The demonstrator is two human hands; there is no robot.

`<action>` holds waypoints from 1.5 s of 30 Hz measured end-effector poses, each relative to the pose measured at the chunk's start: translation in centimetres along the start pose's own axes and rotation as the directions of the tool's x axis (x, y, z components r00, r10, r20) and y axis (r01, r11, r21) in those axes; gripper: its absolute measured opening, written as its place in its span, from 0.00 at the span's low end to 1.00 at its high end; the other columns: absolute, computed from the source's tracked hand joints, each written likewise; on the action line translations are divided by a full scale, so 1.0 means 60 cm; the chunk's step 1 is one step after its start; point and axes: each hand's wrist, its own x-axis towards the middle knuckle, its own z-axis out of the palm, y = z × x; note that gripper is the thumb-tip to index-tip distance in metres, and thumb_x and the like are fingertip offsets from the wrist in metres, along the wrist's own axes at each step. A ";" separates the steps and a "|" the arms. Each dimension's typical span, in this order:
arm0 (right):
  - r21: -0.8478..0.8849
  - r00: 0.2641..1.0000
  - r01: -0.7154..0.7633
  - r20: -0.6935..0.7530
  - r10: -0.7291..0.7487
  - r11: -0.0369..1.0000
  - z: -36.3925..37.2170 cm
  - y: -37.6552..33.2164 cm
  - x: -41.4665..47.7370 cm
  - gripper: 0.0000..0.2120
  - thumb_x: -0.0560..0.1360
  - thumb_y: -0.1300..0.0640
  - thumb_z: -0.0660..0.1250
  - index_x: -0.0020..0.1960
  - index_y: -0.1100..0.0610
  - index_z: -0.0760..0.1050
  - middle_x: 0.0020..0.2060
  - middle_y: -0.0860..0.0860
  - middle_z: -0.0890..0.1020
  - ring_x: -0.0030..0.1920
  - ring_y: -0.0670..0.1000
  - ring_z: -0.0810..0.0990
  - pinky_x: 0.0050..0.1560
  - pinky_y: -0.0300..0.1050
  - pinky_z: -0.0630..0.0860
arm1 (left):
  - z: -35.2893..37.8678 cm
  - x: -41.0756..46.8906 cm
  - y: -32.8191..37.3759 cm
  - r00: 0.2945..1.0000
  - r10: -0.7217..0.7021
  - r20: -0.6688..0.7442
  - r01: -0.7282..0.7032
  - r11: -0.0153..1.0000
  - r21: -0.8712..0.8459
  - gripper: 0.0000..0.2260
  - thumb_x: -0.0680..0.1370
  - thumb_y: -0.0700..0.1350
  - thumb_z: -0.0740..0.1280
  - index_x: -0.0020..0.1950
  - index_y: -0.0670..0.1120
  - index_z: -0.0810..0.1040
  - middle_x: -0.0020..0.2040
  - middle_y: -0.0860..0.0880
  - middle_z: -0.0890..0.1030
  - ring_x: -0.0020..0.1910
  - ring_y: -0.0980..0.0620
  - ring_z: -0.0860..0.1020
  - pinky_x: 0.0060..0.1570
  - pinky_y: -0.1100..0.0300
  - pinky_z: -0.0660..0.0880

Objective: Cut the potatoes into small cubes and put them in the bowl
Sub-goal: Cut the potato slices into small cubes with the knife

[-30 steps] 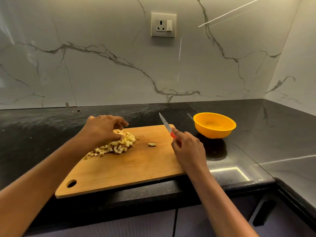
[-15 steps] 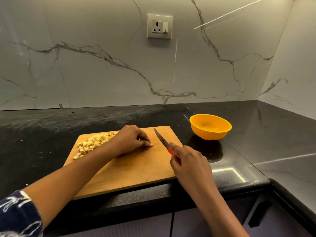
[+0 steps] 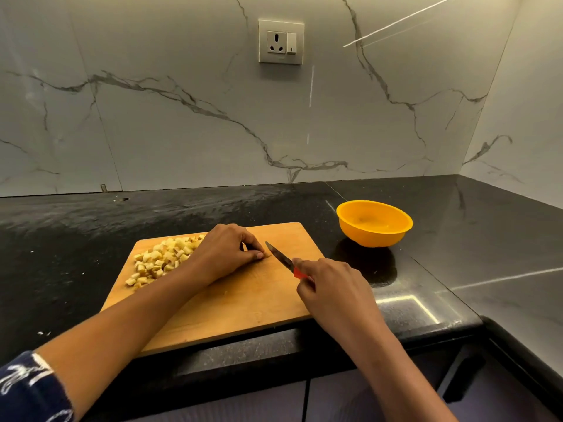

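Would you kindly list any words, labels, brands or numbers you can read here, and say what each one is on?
No text can be read.
The socket shows no legible marking.
The bowl, knife and board carry no visible label.
The sleeve has a white pattern, not readable as letters.

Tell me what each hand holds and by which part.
The right hand grips the knife by its red handle. The left hand pinches a small potato piece, mostly hidden under its fingers, against the cutting board.
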 end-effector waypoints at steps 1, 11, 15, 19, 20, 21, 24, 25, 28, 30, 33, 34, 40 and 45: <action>-0.006 1.000 0.009 0.010 -0.009 1.000 -0.001 -0.002 0.001 0.21 0.80 0.53 0.58 0.72 0.44 0.66 0.45 0.47 0.75 0.46 0.48 0.75 0.43 0.42 0.71 | 0.001 0.000 0.000 1.000 0.002 -0.009 -0.002 1.000 0.000 0.08 0.74 0.49 0.71 0.51 0.51 0.83 0.43 0.57 0.78 0.41 0.60 0.74 0.40 0.69 0.70; -0.126 0.997 0.031 0.080 -0.021 0.992 -0.011 -0.020 0.021 0.19 0.79 0.54 0.59 0.70 0.47 0.68 0.52 0.51 0.79 0.47 0.51 0.76 0.41 0.43 0.71 | 0.006 0.002 -0.001 0.999 -0.011 -0.038 0.011 1.000 -0.013 0.08 0.74 0.50 0.71 0.50 0.50 0.84 0.42 0.57 0.78 0.40 0.58 0.75 0.37 0.70 0.69; -0.233 0.994 0.027 0.113 -0.001 0.972 -0.002 -0.040 0.036 0.16 0.80 0.56 0.58 0.67 0.51 0.72 0.52 0.52 0.78 0.47 0.52 0.76 0.40 0.44 0.71 | 0.005 0.005 0.000 1.000 -0.013 -0.024 0.013 1.000 -0.015 0.07 0.74 0.49 0.71 0.50 0.50 0.84 0.42 0.57 0.78 0.39 0.59 0.75 0.37 0.71 0.68; -0.257 0.987 0.071 0.157 -0.031 0.964 0.008 -0.053 0.029 0.15 0.80 0.58 0.57 0.66 0.53 0.72 0.53 0.53 0.78 0.51 0.54 0.77 0.40 0.44 0.68 | 0.003 0.002 0.004 0.999 -0.019 -0.026 0.018 1.000 -0.009 0.06 0.74 0.50 0.71 0.49 0.51 0.84 0.39 0.59 0.78 0.37 0.61 0.75 0.48 0.60 0.77; -0.254 0.987 0.077 0.157 -0.037 0.964 0.008 -0.048 0.017 0.16 0.80 0.58 0.57 0.66 0.52 0.72 0.52 0.53 0.78 0.51 0.54 0.77 0.40 0.44 0.67 | 0.003 0.000 0.004 0.999 -0.020 -0.033 0.020 1.000 -0.011 0.05 0.74 0.50 0.71 0.47 0.51 0.84 0.38 0.60 0.77 0.36 0.61 0.75 0.54 0.54 0.76; -0.249 0.989 0.084 0.140 -0.049 0.965 0.006 -0.041 0.002 0.16 0.80 0.58 0.57 0.67 0.52 0.71 0.51 0.53 0.77 0.51 0.54 0.77 0.40 0.44 0.66 | 0.000 -0.002 0.003 0.999 -0.019 -0.050 0.019 1.000 -0.014 0.04 0.73 0.50 0.72 0.46 0.52 0.83 0.36 0.62 0.76 0.36 0.61 0.75 0.57 0.49 0.75; -0.219 0.995 0.100 0.041 -0.093 0.970 -0.001 -0.022 -0.043 0.20 0.80 0.55 0.55 0.71 0.46 0.66 0.46 0.49 0.73 0.50 0.52 0.76 0.39 0.43 0.64 | -0.017 -0.010 0.001 0.991 -0.015 -0.132 0.011 0.999 -0.035 0.02 0.73 0.50 0.72 0.43 0.54 0.81 0.35 0.63 0.76 0.35 0.61 0.76 0.57 0.46 0.75; -0.198 0.995 0.101 0.013 -0.100 0.975 -0.003 -0.019 -0.050 0.20 0.80 0.54 0.54 0.72 0.45 0.64 0.44 0.47 0.71 0.49 0.51 0.75 0.37 0.43 0.64 | -0.028 -0.015 -0.001 0.987 -0.019 -0.160 0.011 0.999 -0.048 0.02 0.72 0.49 0.73 0.43 0.54 0.81 0.35 0.62 0.77 0.35 0.61 0.77 0.55 0.48 0.77; -0.142 0.990 0.126 -0.041 -0.133 0.982 -0.007 -0.022 -0.048 0.22 0.81 0.53 0.54 0.73 0.43 0.61 0.44 0.45 0.68 0.42 0.48 0.71 0.33 0.38 0.63 | -0.062 -0.038 -0.018 0.969 -0.035 -0.244 0.010 0.994 -0.106 0.04 0.72 0.47 0.73 0.44 0.54 0.80 0.38 0.57 0.81 0.38 0.61 0.79 0.47 0.57 0.79; -0.122 0.985 0.148 -0.070 -0.157 0.981 -0.005 -0.023 -0.038 0.22 0.81 0.53 0.54 0.74 0.43 0.60 0.46 0.45 0.70 0.42 0.48 0.71 0.36 0.40 0.66 | -0.080 -0.057 -0.034 0.968 -0.046 -0.246 0.026 0.996 -0.083 0.08 0.71 0.45 0.74 0.45 0.57 0.79 0.40 0.59 0.82 0.40 0.63 0.79 0.48 0.59 0.78; -0.152 0.974 0.210 -0.058 -0.221 0.966 0.002 -0.031 -0.024 0.23 0.81 0.54 0.55 0.75 0.43 0.58 0.52 0.47 0.72 0.46 0.50 0.75 0.41 0.42 0.70 | -0.100 -0.084 -0.060 0.972 -0.087 -0.218 0.075 0.995 -0.063 0.13 0.73 0.42 0.72 0.51 0.58 0.78 0.44 0.61 0.81 0.45 0.65 0.78 0.53 0.57 0.76; -0.156 0.970 0.227 -0.052 -0.238 0.961 0.002 -0.036 -0.023 0.23 0.81 0.54 0.55 0.75 0.42 0.57 0.53 0.47 0.72 0.46 0.50 0.75 0.41 0.42 0.69 | -0.106 -0.091 -0.068 0.966 -0.096 -0.241 0.080 0.994 -0.073 0.13 0.74 0.41 0.71 0.53 0.58 0.78 0.46 0.61 0.81 0.46 0.65 0.78 0.55 0.56 0.76; -0.148 0.940 0.299 -0.125 -0.317 0.943 0.022 -0.044 -0.027 0.25 0.75 0.61 0.66 0.69 0.44 0.70 0.48 0.49 0.74 0.38 0.46 0.68 0.35 0.40 0.65 | -0.121 -0.113 -0.077 0.923 0.051 -0.381 -0.032 0.998 0.057 0.16 0.73 0.44 0.71 0.60 0.54 0.77 0.53 0.50 0.82 0.49 0.55 0.79 0.52 0.52 0.76; -0.171 0.939 0.308 -0.108 -0.328 0.936 0.026 -0.045 -0.031 0.31 0.55 0.63 0.82 0.55 0.45 0.82 0.37 0.46 0.75 0.30 0.44 0.72 0.23 0.30 0.55 | -0.095 -0.101 -0.054 0.892 0.450 -0.049 -0.441 0.889 0.126 0.19 0.75 0.54 0.63 0.66 0.59 0.72 0.63 0.59 0.75 0.63 0.60 0.70 0.59 0.62 0.67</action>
